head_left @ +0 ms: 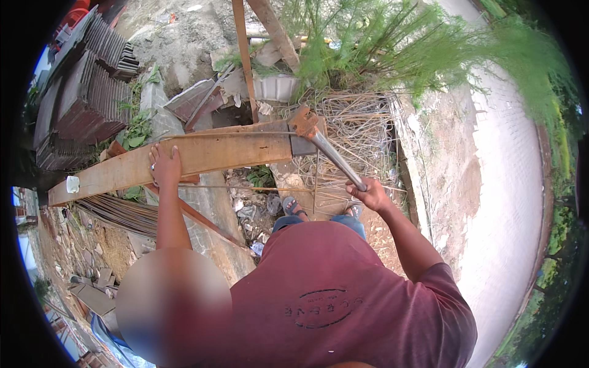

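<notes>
A long wooden plank (236, 150) runs across in front of me, with a dark metal plate (302, 146) near its right end. Along its far edge lies a thin steel rod (245, 134), which reaches the rusty head of a rebar bender (305, 122). My right hand (371, 195) is wrapped round the lower end of the bender's grey pipe handle, which slants toward me. My left hand (165, 165), wearing a ring, rests flat on the plank with its fingers stretched out near the rod. Whether those fingertips touch the rod, I cannot tell.
Bent steel stirrups (356, 122) lie heaped beyond the plank on the right. A bundle of rods (116, 211) lies below its left end, where a small white object (73, 184) sits. Stacked roof tiles (86, 98) stand far left. A pale wall (503, 202) borders the right, under feathery branches (392, 43).
</notes>
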`<state>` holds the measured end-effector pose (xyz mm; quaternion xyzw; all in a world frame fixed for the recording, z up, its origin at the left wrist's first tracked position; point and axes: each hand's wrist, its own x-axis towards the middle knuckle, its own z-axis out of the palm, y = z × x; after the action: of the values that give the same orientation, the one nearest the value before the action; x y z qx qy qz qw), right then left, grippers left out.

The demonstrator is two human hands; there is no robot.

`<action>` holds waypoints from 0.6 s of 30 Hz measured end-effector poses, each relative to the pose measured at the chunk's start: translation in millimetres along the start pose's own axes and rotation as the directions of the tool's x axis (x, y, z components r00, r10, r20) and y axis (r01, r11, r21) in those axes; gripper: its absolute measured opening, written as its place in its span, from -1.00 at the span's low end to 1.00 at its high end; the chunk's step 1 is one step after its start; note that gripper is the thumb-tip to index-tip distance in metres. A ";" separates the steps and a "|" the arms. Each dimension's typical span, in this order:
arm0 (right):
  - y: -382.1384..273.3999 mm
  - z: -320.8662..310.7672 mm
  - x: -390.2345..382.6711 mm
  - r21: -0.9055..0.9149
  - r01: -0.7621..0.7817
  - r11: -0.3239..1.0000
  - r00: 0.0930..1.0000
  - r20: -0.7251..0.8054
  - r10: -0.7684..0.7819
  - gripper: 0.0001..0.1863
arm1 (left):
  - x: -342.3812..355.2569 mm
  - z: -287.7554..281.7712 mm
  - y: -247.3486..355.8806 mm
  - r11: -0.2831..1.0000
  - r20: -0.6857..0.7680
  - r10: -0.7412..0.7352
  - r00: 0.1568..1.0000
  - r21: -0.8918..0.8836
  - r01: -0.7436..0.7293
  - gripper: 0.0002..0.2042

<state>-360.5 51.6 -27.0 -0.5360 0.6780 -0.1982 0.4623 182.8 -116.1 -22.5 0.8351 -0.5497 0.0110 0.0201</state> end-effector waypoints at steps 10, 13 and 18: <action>-30.2 21.9 6.0 0.014 0.089 0.996 0.990 0.107 -0.090 -0.75 | 31.2 -7.3 -90.1 0.706 0.130 0.086 0.988 -0.708 0.032 -0.46; -61.3 0.9 -9.3 0.092 0.179 0.979 0.980 0.072 -0.186 -0.76 | 25.8 -7.6 -125.8 0.662 0.013 0.029 1.000 -0.749 -0.009 -0.53; -87.1 -22.7 -3.4 0.211 0.271 0.939 0.960 0.009 -0.280 -0.78 | 10.8 9.6 -117.3 0.846 -0.242 0.182 0.953 -0.456 -0.277 -0.55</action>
<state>-332.2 19.3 52.1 -0.5782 0.5629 -0.3201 0.4964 294.7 -80.2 -34.2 0.7262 -0.6265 -0.0454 0.2792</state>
